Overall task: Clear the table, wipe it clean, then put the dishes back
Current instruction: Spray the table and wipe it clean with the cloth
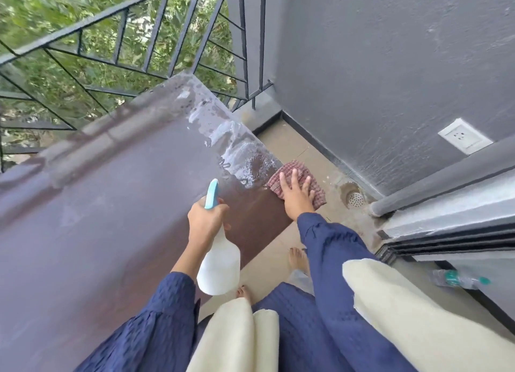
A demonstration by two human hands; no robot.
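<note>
A long brown table (111,204) runs from lower left to the upper middle. Wet foamy streaks (234,146) cover its right end. My right hand (296,197) lies flat on a red checked cloth (305,173) at the table's right edge, with part of the cloth hanging past the edge. My left hand (207,222) grips the neck of a white spray bottle (220,263) with a light blue trigger head, held over the table's near edge. No dishes are in view.
A black metal railing (156,37) with green trees behind borders the table's far side. A grey wall (390,65) with a white socket (464,139) stands on the right. A floor drain (354,198) and a plastic bottle (459,279) lie below.
</note>
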